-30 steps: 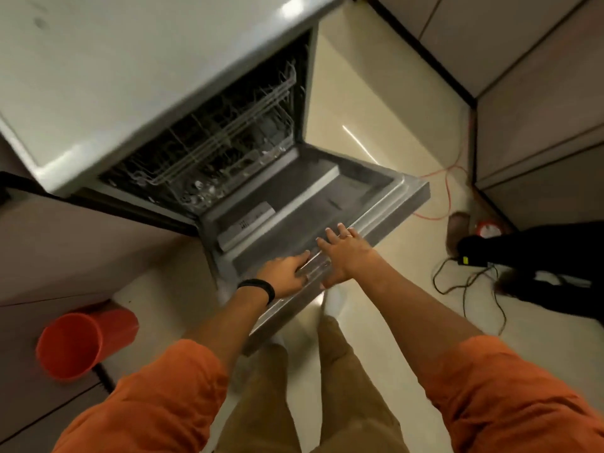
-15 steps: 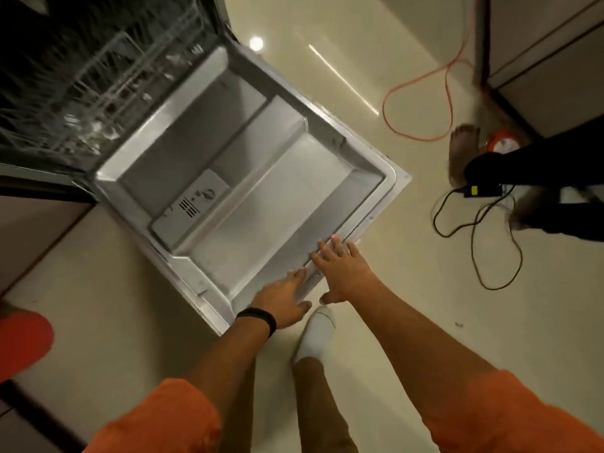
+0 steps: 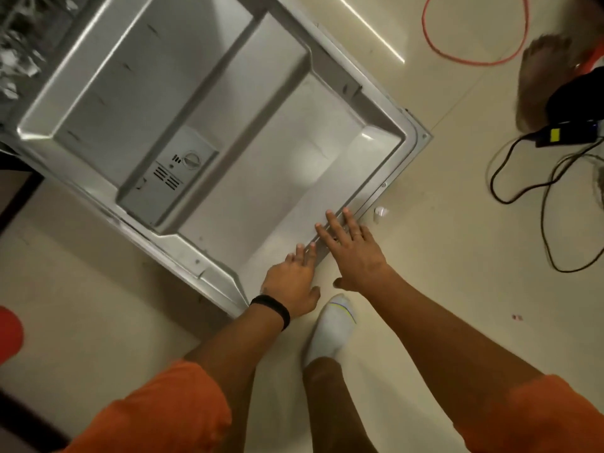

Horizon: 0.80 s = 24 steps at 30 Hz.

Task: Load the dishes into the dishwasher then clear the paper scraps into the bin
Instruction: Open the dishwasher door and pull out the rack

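Step in hand: getting the dishwasher open, prep for loading. The dishwasher door (image 3: pixel 228 119) lies dropped flat, filling the view from 9 to 1 o'clock, inner steel face up, with the detergent dispenser (image 3: pixel 168 178) on it toward 10.

My left hand (image 3: pixel 291 284) and right hand (image 3: pixel 354 256) sit side by side on the door's near edge, at approx. 12 o'clock from my socked foot (image 3: pixel 333 328). Both are flat, palms down, fingers straight & slightly spread, resting on the rim; neither has hold of anything. There's a black wristband (image 3: pixel 271 310) on the left wrist.

The wire rack (image 3: pixel 16 44) shows only as a blur at 10 o'clock, inside the tub. No dishes in view, so I judge 0 loaded.

Next, I reckon: lift both hands off, slide the rack out over the door, then fetch dishes. Mind the floor: orange cable (image 3: pixel 474 63) at 1 o'clock, black cable (image 3: pixel 491 179) at 3. A small white bit (image 3: pixel 379 214) lies just beside the door's corner, maybe a scrap, can't tell. The red-orange shape (image 3: pixel 8 335) at 9 is poss. the bin.
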{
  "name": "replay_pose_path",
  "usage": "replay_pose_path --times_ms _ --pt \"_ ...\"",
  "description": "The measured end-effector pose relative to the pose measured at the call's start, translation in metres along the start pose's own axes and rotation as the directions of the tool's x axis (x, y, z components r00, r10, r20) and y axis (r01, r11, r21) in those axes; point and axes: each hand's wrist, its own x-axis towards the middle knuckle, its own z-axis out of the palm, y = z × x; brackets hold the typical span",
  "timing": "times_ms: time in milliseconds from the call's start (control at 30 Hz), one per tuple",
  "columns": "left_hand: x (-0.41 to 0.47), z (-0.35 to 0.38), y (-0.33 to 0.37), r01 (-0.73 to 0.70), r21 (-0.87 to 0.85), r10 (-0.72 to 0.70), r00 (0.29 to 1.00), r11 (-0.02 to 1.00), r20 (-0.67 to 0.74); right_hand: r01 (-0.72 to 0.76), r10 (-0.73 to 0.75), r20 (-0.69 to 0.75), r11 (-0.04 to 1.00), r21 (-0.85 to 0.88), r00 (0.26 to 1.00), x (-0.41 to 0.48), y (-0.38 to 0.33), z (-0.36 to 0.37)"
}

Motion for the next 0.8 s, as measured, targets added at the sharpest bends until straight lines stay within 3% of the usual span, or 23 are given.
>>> replay_pose_path --times_ms 133,333,467,633,800 --pt "-0.025 -0.016 -0.004 0.023 -0.095 -0.016 0.997 0.995 0.071 -0.023 0.023 -0.008 1.0 0.016 1.0 -0.016 -0.007 -0.02" --pt "-0.074 -0.11 -0.049 0.087 -0.159 -0.104 0.989 0.983 -0.101 0.043 -0.045 -0.079 0.999 -0.016 0.996 -0.038 -0.034 -0.115" --pt "-0.11 -0.183 -0.114 0.145 -0.306 -0.238 0.926 0.941 -0.292 0.101 -0.103 -0.149 0.995 -0.022 0.983 -0.027 -0.079 -0.22" --pt "-0.134 -0.277 -0.221 0.191 -0.31 -0.328 0.81 0.931 -0.485 0.197 -0.216 -0.324 0.976 -0.09 0.921 0.018 -0.149 -0.358" --pt "-0.131 -0.358 -0.314 0.235 -0.321 -0.382 0.745 0.918 -0.547 0.234 -0.277 -0.414 0.96 -0.152 0.867 0.072 -0.207 -0.471"
